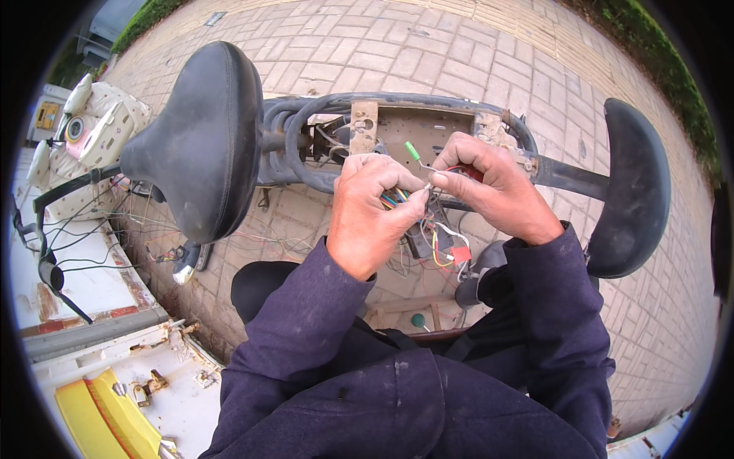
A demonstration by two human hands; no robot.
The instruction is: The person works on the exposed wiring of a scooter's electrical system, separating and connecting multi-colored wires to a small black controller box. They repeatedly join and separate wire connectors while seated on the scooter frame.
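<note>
My left hand [365, 210] is closed, with thumb and index finger pinched together on wires. A bundle of coloured wires [394, 199] shows beneath its fingers. My right hand [501, 186] meets it fingertip to fingertip, pinching a thin wire that ends in a green sleeve [413, 151]. The exact spot where the fingertips meet is too small to make out. Below the hands hang more wires, white and yellow, with a red connector [460, 254]. They lie by a dark box [419, 242], partly hidden, beside the open metal frame [428, 126] of an electric bike.
A large black saddle [202, 141] is at left, and a black rear backrest [631, 187] at right. Loose thin wires [222, 233] trail over the paving. White panels [176, 375] with a yellow piece [103, 413] stand at lower left. A green-topped tool [417, 320] lies near my legs.
</note>
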